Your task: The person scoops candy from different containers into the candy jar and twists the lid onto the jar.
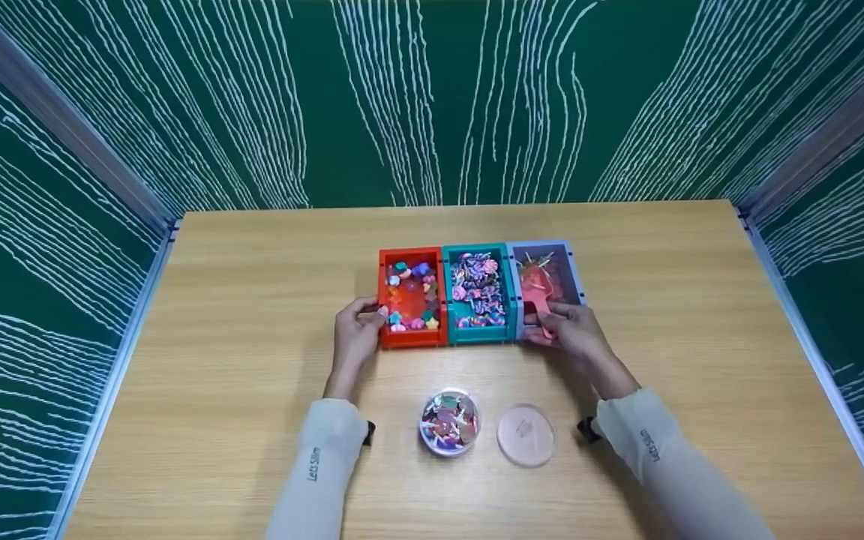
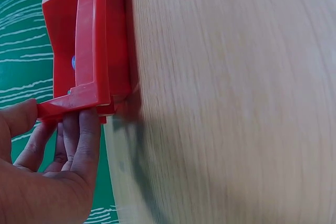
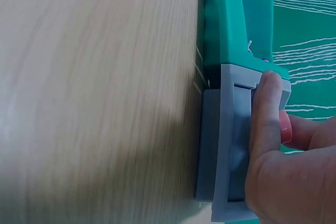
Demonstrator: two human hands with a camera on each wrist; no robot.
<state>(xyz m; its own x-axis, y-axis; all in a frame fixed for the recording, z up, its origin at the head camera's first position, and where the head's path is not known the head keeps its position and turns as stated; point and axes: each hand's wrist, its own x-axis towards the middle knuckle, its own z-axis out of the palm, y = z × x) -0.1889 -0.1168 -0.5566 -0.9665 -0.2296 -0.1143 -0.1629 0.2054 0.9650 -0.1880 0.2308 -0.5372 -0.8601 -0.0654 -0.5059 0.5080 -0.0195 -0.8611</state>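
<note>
Three joined bins stand in a row: red on the left, teal in the middle and grey-blue on the right. My left hand grips the red bin's left rim, thumb above and fingers beneath in the left wrist view. In my right hand is the handle of a pink scoop, whose head lies inside the grey-blue bin. One finger of that hand touches the grey-blue bin's front in the right wrist view. Small colourful charms fill part of the red bin; candy-like pieces lie in the teal one.
Nearer on the wooden table stands a round clear tub of mixed shiny pieces. Its apparent lid, a clear disc, lies flat to the right. Green walls with white lines enclose the table's back and sides.
</note>
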